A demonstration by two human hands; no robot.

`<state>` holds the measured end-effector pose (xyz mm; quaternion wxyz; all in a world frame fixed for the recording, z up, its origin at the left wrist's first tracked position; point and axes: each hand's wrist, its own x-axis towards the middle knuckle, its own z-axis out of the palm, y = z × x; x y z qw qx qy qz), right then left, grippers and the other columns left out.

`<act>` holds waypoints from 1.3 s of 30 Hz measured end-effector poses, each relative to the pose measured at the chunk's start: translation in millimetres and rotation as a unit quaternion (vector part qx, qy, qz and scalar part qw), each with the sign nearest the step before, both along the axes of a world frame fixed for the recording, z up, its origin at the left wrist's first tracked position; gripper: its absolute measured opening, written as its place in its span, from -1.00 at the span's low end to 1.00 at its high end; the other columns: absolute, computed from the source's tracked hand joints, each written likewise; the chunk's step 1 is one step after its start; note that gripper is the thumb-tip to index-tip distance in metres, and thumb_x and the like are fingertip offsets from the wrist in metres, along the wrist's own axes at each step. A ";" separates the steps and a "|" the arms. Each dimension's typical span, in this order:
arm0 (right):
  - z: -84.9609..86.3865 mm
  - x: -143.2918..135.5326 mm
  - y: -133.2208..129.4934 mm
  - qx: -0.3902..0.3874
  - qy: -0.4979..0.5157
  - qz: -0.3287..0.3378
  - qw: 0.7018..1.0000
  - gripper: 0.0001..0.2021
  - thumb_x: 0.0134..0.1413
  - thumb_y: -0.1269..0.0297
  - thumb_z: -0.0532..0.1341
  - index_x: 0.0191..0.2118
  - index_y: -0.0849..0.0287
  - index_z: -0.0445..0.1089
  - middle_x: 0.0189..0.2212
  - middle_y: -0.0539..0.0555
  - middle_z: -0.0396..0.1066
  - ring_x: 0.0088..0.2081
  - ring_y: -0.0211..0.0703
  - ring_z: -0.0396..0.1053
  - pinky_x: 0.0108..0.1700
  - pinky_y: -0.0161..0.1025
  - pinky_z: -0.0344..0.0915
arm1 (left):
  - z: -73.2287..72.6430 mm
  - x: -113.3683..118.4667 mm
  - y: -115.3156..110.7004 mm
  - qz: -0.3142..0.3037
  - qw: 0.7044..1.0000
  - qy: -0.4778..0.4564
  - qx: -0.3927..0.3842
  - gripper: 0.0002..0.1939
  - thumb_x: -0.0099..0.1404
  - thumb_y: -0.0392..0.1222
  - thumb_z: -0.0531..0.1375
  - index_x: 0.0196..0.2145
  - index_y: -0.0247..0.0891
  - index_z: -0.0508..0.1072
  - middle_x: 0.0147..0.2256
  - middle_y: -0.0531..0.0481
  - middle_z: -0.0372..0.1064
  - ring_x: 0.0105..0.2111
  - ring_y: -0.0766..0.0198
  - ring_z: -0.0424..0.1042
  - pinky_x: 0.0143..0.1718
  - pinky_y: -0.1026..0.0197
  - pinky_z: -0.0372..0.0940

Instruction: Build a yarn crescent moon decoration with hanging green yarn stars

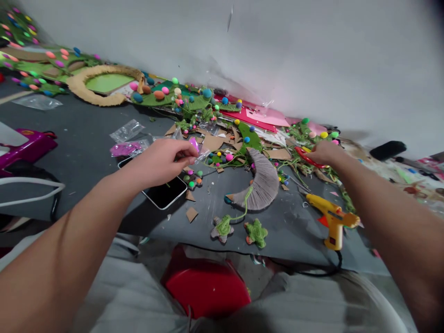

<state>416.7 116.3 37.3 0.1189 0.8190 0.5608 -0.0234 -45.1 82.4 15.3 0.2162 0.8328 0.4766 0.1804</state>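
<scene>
My left hand (169,159) is closed in a pinch above a phone (164,194), gripping a small clear plastic bag (203,155) with something purple at its top. Out to the right, my right hand (324,152) has its fingers around red-handled scissors (308,159); the blades are hard to make out. Between my hands lies a crescent (263,185) wrapped in grey yarn. A green strand runs from it to a grey and green yarn star (222,229). Beside that star rests a green one (256,232). A yellow glue gun (331,217) lies below my right hand.
Cardboard scraps (211,141), felt pieces and colourful pom-poms crowd the table's back along the wall. A tan ring (97,99) lies at the back left. Further left is a purple glossy tool (27,148). A red stool (208,282) stands below the table edge.
</scene>
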 end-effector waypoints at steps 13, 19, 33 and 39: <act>59.1 -50.4 -28.3 0.129 -0.092 0.159 0.974 -0.44 0.17 -0.14 0.23 0.10 0.20 0.38 -0.12 0.31 0.52 -0.23 -0.07 0.33 -0.34 -0.13 -0.07 | -3.3 -0.7 2.1 -0.001 0.998 -0.034 0.056 -0.79 0.36 -0.09 0.15 -0.22 -0.21 0.55 -0.30 -0.02 0.54 -0.34 0.24 0.43 -0.27 0.23 0.21; 61.1 -127.9 -52.1 0.099 -0.116 0.339 0.928 -0.51 -0.03 -0.10 0.39 -0.08 0.11 0.43 -0.17 0.20 0.55 -0.27 -0.02 0.38 -0.39 -0.19 -0.17 | -4.2 0.7 3.2 -0.022 0.991 -0.049 0.119 -0.79 0.38 -0.15 0.13 -0.23 -0.19 0.57 -0.25 -0.05 0.51 -0.23 0.20 0.43 -0.20 0.23 0.22; 64.6 -196.7 -59.3 0.049 -0.177 0.404 0.896 -0.66 -0.05 -0.02 0.42 -0.44 0.15 0.39 -0.57 0.08 0.37 -0.42 -0.07 0.38 -0.38 -0.21 0.06 | 3.3 2.0 0.0 -0.016 0.990 -0.089 0.111 -0.77 0.36 -0.14 0.16 -0.20 -0.23 0.62 -0.26 -0.04 0.52 -0.25 0.24 0.44 -0.21 0.25 0.25; 64.0 -154.5 -36.6 0.061 -0.088 0.232 0.967 -0.64 -0.07 -0.02 0.43 -0.38 0.21 0.46 -0.38 0.21 0.46 -0.24 0.03 0.39 -0.28 -0.11 0.08 | 6.4 -22.0 -0.1 0.044 0.998 0.024 0.047 -0.80 0.27 -0.08 0.19 -0.31 -0.16 0.59 -0.31 -0.03 0.56 -0.34 0.18 0.45 -0.30 0.17 0.23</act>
